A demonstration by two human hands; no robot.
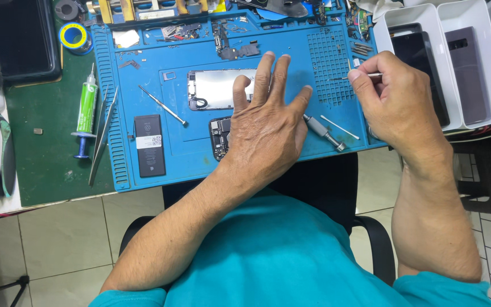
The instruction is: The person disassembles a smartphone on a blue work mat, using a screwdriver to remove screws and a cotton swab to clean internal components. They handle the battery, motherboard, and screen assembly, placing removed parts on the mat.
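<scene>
Left hand (265, 133) spread flat over opened phone (218, 89), long axis left-right, right hand (396, 102) pinching thin tool (365, 75) pointing left

A workbench (58, 182) with a green top stands over a floor (58, 239) of pale square tiles with dark grout lines. A black chair (373, 239) with armrests sits before it. Even, bright light falls throughout.

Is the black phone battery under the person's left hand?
No. The battery lies bare on the blue mat, off to the side of the left hand.
</scene>
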